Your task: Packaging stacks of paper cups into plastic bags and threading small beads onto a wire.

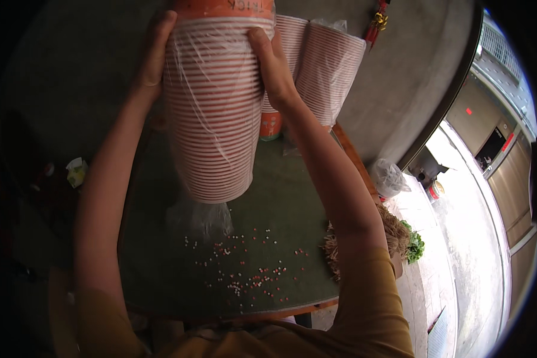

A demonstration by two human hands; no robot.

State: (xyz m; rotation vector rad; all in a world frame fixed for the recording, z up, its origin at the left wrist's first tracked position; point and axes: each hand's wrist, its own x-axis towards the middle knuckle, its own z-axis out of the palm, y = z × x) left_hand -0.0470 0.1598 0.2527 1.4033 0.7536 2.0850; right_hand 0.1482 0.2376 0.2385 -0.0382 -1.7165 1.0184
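Note:
Between my two raised hands is a tall stack of nested paper cups (pixel 212 113), orange with pale rims, in a clear plastic sleeve. My left hand (pixel 156 56) grips its left side near the top; the fingers behind the stack are hidden. On the opposite side, my right hand (pixel 273 68) presses with its thumb showing against the sleeve. The stack is held above the table, and its loose plastic end (pixel 203 219) hangs below. Behind my right hand stand more wrapped cup stacks (pixel 330 74), near the table's far edge.
Small white and orange bits (pixel 250 277) lie scattered over the near part of the dark green table (pixel 155 238). At the right edge are a bundle of tan strands (pixel 394 230) and green leaves (pixel 414 246). A clear plastic bag (pixel 389 178) sits beyond them. A grey wall rises behind.

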